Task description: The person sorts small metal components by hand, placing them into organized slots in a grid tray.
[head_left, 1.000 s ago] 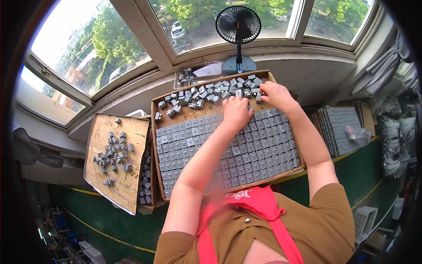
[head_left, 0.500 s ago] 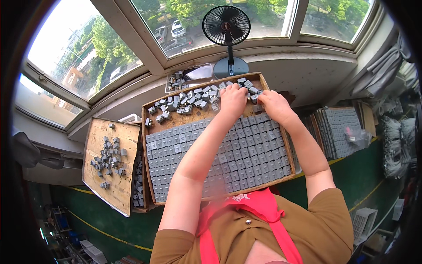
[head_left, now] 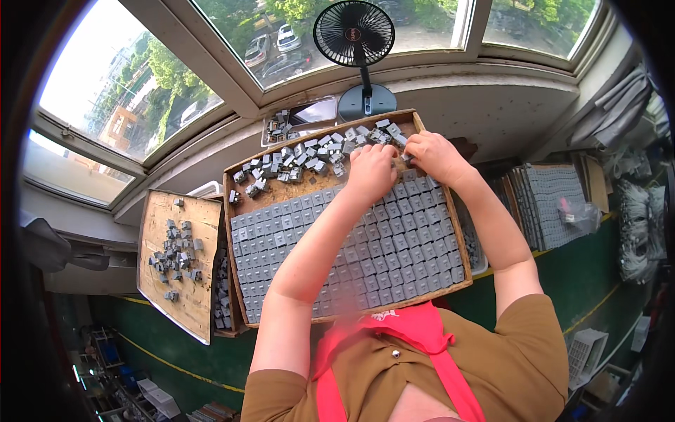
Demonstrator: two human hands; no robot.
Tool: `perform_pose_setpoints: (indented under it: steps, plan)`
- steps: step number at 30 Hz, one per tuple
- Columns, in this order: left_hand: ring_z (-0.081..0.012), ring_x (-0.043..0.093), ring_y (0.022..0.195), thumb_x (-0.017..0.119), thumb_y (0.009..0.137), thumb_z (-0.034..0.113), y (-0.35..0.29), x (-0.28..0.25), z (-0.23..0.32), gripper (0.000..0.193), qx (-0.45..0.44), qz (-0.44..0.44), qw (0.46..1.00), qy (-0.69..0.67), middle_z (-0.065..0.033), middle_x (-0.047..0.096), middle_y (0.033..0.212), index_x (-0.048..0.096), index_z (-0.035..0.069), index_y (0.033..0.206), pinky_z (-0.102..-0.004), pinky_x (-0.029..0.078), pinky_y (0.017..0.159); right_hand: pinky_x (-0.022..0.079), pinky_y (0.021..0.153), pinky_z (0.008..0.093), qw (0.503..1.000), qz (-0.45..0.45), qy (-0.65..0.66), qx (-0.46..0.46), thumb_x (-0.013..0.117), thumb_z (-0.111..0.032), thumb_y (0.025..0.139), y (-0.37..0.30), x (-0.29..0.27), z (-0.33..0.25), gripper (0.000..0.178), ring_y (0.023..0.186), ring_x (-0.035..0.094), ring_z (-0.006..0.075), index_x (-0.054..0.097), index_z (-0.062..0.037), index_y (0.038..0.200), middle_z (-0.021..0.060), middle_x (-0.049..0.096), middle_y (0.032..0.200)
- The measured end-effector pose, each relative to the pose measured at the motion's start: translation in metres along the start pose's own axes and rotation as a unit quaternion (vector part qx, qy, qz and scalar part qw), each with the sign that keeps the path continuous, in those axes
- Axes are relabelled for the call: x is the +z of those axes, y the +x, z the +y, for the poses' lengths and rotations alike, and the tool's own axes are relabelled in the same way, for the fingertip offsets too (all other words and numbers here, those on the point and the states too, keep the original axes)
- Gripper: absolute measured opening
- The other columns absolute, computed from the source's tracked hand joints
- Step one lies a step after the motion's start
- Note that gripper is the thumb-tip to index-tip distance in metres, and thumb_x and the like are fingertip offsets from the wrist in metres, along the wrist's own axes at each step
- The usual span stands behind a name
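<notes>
A shallow wooden tray [head_left: 226,184] lies before me, its near part filled with tight rows of small grey block-like parts [head_left: 394,243]. Loose grey blocks [head_left: 309,152] lie scattered along its bare far strip. My left hand [head_left: 373,170] is over that strip at the far end of the rows, fingers bent and closed; whatever they hold is hidden. Close by on the right, my right hand [head_left: 432,156] reaches over the tray's right rim. Its fingertips are pinched at a small grey block near my left fingers, partly covered by them.
A tilted board [head_left: 158,239] with a loose pile of grey blocks stands left of the tray. Behind are a black fan [head_left: 354,34] and a clear container [head_left: 276,130] on the window sill. Stacked filled trays [head_left: 552,204] stand at the right, beside plastic bags.
My left hand has drawn slightly back toward me among the loose blocks. The right hand has shifted a little left and away from me, its fingers closer together. The whole view has moved slightly.
</notes>
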State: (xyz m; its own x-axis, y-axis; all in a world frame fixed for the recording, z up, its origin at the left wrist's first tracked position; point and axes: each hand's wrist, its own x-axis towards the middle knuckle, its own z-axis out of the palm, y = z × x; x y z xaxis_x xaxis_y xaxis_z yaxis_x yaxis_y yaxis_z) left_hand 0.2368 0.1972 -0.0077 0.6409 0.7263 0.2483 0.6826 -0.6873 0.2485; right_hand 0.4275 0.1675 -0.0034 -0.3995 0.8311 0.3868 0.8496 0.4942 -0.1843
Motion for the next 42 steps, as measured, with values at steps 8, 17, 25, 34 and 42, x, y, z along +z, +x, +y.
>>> perform_pose_setpoints:
  steps: [8,17,25,34,42]
  plan:
    - [-0.028,0.057,0.105,0.062,0.081,0.027,-0.004,-0.013,0.005,0.034,0.005,-0.129,0.989,-0.069,-0.0085,0.064,0.103,0.061,0.011,0.111,-0.0421,0.041,0.091,0.053,0.071,0.0376,0.971,-0.122,-0.092,0.184,0.068,-0.026,0.079,-0.007,-0.018,-0.029,0.026,0.084,0.064,0.0241,0.055,-0.0078,0.092,0.006,0.066,0.081]
    - [-0.0326,0.059,0.097,0.062,0.083,0.033,0.003,0.002,0.011,0.034,-0.041,-0.133,0.983,-0.116,-0.0142,0.063,0.1,0.065,0.005,0.101,-0.0436,0.048,0.085,0.052,0.073,0.0361,0.983,-0.049,-0.044,0.169,0.065,-0.021,0.08,-0.014,-0.026,-0.012,0.011,0.083,0.063,0.0246,0.06,-0.0121,0.084,0.0039,0.064,0.082]
    - [-0.0313,0.06,0.092,0.068,0.078,0.038,0.002,0.011,0.021,0.039,-0.011,0.011,0.994,-0.109,-0.0144,0.061,0.094,0.063,0.002,0.09,-0.0402,0.05,0.08,0.052,0.077,0.0346,0.988,-0.047,-0.11,0.093,0.074,-0.022,0.07,0.005,-0.001,0.008,0.024,0.09,0.06,0.0232,0.06,-0.0126,0.087,0.0038,0.061,0.088]
    - [-0.0295,0.059,0.094,0.067,0.075,0.037,0.002,0.009,0.025,0.038,-0.089,-0.061,0.992,-0.059,-0.0135,0.06,0.094,0.063,0.004,0.095,-0.039,0.05,0.082,0.051,0.07,0.0408,0.986,-0.074,0.074,0.134,0.066,-0.021,0.077,0.011,-0.019,0.008,0.023,0.075,0.063,0.0315,0.059,-0.0088,0.095,0.0114,0.065,0.078]
    - [-0.0313,0.056,0.098,0.063,0.079,0.036,-0.012,0.001,0.023,0.04,-0.085,-0.071,0.991,-0.08,-0.0154,0.058,0.099,0.062,0.002,0.099,-0.0403,0.047,0.087,0.051,0.073,0.0396,0.988,-0.086,0.006,0.125,0.059,-0.03,0.087,-0.004,-0.019,-0.004,0.024,0.082,0.062,0.0291,0.064,-0.0064,0.086,0.0118,0.061,0.086]
